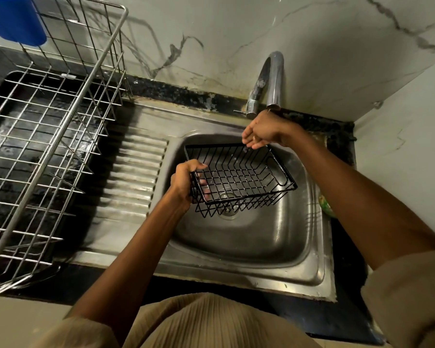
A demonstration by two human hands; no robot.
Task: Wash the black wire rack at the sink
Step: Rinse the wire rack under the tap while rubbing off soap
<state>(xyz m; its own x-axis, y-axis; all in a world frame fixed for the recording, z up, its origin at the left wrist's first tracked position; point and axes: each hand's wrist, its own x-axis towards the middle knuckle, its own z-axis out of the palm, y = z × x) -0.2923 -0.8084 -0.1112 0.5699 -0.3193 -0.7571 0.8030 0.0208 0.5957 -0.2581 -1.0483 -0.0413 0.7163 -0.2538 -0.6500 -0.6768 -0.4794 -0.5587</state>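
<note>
The black wire rack (239,175), a small rectangular basket, hangs tilted over the steel sink basin (249,237), above the drain. My left hand (185,180) grips its near left corner, fingers curled round the rim wires. My right hand (263,130) is at the rack's far edge, just below the spout of the chrome tap (274,81), with its fingers bent down onto the far rim. Whether those fingers close round a wire is not clear. No water stream is visible.
A large steel dish rack (48,136) stands on the black counter to the left, with a blue plastic container (13,18) in its far corner. The ribbed drainboard (133,177) lies between it and the basin. A green scrubber (325,205) sits on the sink's right rim. Marble walls close the back and right.
</note>
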